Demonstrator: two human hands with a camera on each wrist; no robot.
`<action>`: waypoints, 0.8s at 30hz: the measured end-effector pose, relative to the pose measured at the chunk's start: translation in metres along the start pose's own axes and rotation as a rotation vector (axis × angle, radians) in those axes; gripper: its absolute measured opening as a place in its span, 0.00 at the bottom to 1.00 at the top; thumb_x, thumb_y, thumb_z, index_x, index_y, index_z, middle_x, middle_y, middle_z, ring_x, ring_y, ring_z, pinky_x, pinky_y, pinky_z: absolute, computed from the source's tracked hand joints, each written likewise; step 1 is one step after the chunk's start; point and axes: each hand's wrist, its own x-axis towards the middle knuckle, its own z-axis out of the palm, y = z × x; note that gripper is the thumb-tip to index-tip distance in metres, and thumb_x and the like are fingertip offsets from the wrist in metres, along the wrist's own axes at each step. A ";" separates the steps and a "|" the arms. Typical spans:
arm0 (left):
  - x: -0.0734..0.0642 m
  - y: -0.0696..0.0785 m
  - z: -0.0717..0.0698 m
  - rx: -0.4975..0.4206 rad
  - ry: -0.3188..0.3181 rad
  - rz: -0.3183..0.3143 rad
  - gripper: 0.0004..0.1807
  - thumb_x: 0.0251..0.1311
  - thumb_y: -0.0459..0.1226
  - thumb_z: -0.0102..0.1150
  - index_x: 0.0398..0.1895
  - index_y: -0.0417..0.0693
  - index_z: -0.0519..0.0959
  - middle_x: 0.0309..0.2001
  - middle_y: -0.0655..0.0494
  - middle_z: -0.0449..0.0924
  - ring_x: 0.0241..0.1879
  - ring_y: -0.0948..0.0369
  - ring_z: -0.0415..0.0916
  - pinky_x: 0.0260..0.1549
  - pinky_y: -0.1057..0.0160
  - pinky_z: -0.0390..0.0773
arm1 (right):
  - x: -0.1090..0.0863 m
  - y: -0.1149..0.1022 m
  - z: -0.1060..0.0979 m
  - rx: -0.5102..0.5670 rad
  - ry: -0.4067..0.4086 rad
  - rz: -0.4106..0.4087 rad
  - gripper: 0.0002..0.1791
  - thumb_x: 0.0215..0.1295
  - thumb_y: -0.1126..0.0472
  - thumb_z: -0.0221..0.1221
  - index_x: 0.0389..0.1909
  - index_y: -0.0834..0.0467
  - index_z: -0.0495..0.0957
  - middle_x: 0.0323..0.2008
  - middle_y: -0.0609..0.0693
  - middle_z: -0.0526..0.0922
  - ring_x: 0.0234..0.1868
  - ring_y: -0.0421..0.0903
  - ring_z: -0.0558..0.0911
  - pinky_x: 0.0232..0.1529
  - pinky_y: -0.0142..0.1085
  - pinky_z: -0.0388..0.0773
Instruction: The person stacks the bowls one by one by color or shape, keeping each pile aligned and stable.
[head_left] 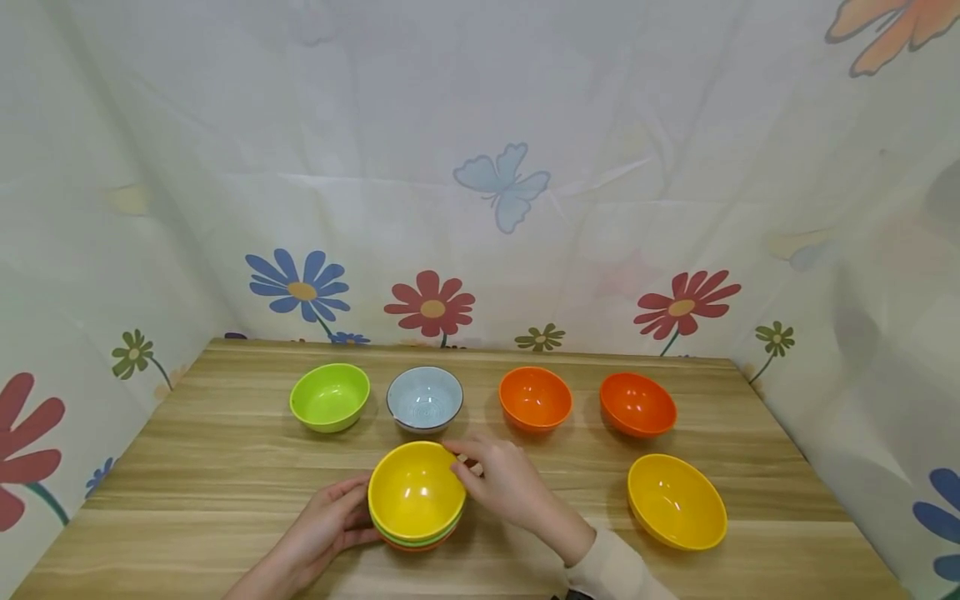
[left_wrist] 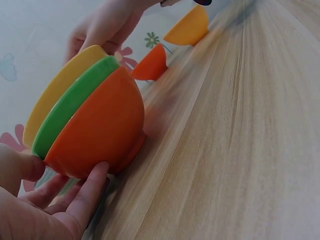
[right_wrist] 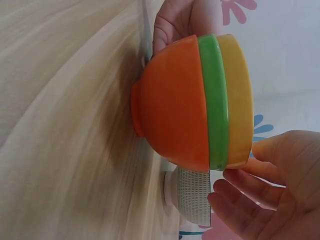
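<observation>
Head view: the left hand [head_left: 330, 527] holds the stack [right_wrist: 175, 107], the right hand [head_left: 508, 479] pinches the yellow bowl [head_left: 417, 492] on top, just nearer than the grey bowl [head_left: 425, 400]; keeping rims level should seat it evenly.

Across the far side of your wood-grain table [head_left: 225, 467] sit a lime-green bowl [head_left: 330, 400], a grey-blue bowl [head_left: 425, 400], an orange bowl [head_left: 536, 400] and a red-orange bowl [head_left: 637, 406] — with a yellow bowl [head_left: 677, 502] nearer you, rightward. Behind, you see a pale backdrop [head_left: 360, 192] printed with flowers [head_left: 431, 308] and a butterfly [head_left: 504, 187].
</observation>
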 end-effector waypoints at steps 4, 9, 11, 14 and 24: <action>0.001 0.000 0.001 -0.002 0.003 0.001 0.33 0.67 0.45 0.46 0.65 0.28 0.55 0.49 0.48 0.78 0.43 0.58 0.78 0.45 0.53 0.79 | -0.007 0.002 -0.002 -0.005 0.027 -0.042 0.16 0.61 0.61 0.58 0.50 0.56 0.78 0.43 0.48 0.82 0.38 0.42 0.80 0.33 0.27 0.79; 0.001 0.000 0.002 0.000 0.002 0.000 0.33 0.66 0.45 0.47 0.65 0.28 0.56 0.50 0.48 0.77 0.43 0.58 0.78 0.45 0.53 0.79 | -0.018 0.008 -0.011 -0.004 0.074 -0.080 0.15 0.60 0.62 0.59 0.49 0.53 0.79 0.43 0.45 0.81 0.37 0.39 0.78 0.37 0.29 0.79; 0.001 0.000 0.001 0.005 0.002 -0.001 0.33 0.67 0.44 0.45 0.65 0.28 0.55 0.51 0.47 0.77 0.44 0.58 0.78 0.45 0.53 0.79 | -0.022 0.011 -0.015 -0.013 0.089 -0.087 0.15 0.59 0.63 0.60 0.48 0.53 0.80 0.43 0.44 0.80 0.39 0.39 0.79 0.40 0.31 0.79; 0.000 0.001 0.001 0.012 0.005 -0.005 0.32 0.68 0.44 0.44 0.65 0.28 0.55 0.52 0.46 0.76 0.44 0.58 0.78 0.45 0.52 0.79 | -0.029 0.015 -0.020 -0.035 0.117 -0.108 0.15 0.57 0.64 0.62 0.46 0.54 0.80 0.43 0.45 0.80 0.43 0.40 0.79 0.44 0.34 0.79; -0.001 0.001 -0.001 0.014 0.000 -0.014 0.32 0.68 0.45 0.43 0.65 0.28 0.55 0.51 0.47 0.77 0.44 0.58 0.78 0.45 0.53 0.79 | -0.050 0.026 -0.037 -0.066 0.164 -0.139 0.15 0.54 0.65 0.64 0.45 0.52 0.81 0.42 0.42 0.79 0.43 0.38 0.78 0.44 0.34 0.79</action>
